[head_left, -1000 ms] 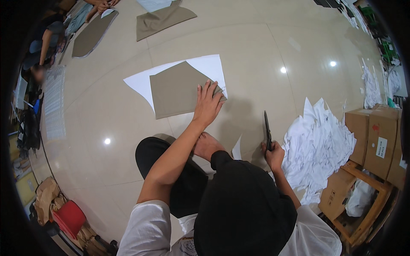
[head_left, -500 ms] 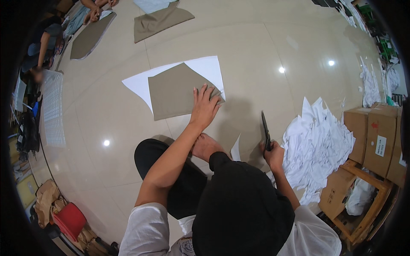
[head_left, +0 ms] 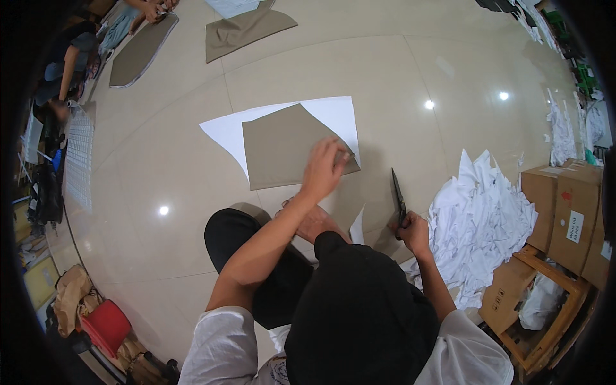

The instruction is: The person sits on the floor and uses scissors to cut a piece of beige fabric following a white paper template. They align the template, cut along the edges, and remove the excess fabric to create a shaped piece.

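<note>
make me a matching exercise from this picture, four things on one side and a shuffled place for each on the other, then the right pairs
Things:
1. Black scissors
2. Brown fabric piece nearest the hands
3. Heap of white scraps
4. Left hand

Places:
A. Lying over a white piece, which shows on both sides
B. Over the right part of the brown fabric
C. Held in the right hand
D. Just left of the cardboard boxes

Pairs: 1-C, 2-A, 3-D, 4-B
</note>
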`<state>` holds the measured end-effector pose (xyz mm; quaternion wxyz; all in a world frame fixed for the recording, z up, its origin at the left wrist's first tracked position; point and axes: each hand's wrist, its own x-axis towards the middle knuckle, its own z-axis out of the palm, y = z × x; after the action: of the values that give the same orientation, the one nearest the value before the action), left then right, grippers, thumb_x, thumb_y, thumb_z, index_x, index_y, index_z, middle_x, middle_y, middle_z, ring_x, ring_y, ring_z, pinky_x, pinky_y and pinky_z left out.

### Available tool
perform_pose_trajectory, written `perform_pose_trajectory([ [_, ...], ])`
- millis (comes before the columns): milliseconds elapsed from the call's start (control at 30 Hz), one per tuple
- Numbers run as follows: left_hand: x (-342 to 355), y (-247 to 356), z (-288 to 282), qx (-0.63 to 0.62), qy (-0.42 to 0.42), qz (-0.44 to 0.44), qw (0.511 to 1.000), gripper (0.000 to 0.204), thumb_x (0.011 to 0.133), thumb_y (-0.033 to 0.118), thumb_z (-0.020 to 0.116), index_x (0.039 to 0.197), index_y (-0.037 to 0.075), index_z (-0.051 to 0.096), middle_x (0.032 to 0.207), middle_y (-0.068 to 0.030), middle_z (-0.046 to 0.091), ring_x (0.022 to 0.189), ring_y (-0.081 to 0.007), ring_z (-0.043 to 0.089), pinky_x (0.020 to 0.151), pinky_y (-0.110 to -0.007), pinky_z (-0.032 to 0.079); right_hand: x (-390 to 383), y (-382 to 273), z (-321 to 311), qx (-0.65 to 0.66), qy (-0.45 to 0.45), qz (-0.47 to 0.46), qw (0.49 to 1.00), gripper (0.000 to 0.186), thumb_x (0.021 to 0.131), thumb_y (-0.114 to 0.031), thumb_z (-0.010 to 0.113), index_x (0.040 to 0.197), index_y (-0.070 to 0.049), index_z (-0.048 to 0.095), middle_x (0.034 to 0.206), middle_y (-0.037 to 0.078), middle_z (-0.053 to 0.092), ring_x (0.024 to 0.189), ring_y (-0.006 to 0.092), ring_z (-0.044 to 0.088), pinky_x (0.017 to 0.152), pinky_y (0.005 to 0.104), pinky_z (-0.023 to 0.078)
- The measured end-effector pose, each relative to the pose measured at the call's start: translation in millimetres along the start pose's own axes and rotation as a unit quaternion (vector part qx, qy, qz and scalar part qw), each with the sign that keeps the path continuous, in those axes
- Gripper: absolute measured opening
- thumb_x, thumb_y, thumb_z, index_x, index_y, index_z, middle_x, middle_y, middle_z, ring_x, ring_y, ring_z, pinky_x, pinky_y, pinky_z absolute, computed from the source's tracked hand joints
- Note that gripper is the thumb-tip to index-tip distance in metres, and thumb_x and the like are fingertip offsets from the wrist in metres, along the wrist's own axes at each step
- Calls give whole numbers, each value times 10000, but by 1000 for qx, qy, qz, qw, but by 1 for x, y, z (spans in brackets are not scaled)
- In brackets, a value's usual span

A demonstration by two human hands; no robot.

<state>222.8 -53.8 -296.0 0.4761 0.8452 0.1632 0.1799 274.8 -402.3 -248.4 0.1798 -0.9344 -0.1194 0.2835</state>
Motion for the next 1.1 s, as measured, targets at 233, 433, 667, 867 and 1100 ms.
perform_pose_trajectory([
  [233,45,-95,-122,210,149,-74,964,347,1013,79,702,1352,22,652,1325,-237,669,1270,-458,605,1123,-545,481,-2,-1,-4,20,-30,-52,998,252,788,-162,907,876,-4,731,805,193,736,769,375,743,730,453,589],
  [433,43,-144,-205,315,110,-79,939,356,1013,163,783,1348,74,705,1300,-179,675,1244,-410,617,1063,-526,516,38,-53,-19,-25,-34,-99,994,190,915,-174,818,934,1,747,849,194,761,805,378,762,758,450,594],
  [667,63,-140,-213,326,90,-38,940,202,1010,182,807,1196,109,777,1182,-123,693,1132,-360,642,969,-494,537,199,-168,5,139,153,-308,929,156,976,-149,789,1061,-19,771,949,163,734,851,331,689,790,446,561],
  [867,66,-144,-215,292,79,-35,953,138,997,123,805,1108,70,743,1182,-112,699,1121,-367,651,957,-492,543,261,-212,11,97,126,-259,953,234,935,-200,851,1095,-38,797,1011,149,767,892,315,724,808,437,582],
  [1100,64,-147,-218,279,76,-41,956,126,989,87,792,1088,51,723,1175,-115,699,1101,-366,658,956,-492,536,269,-215,17,103,97,-226,964,190,930,-205,854,1022,-44,811,980,134,801,897,301,758,810,435,598],
])
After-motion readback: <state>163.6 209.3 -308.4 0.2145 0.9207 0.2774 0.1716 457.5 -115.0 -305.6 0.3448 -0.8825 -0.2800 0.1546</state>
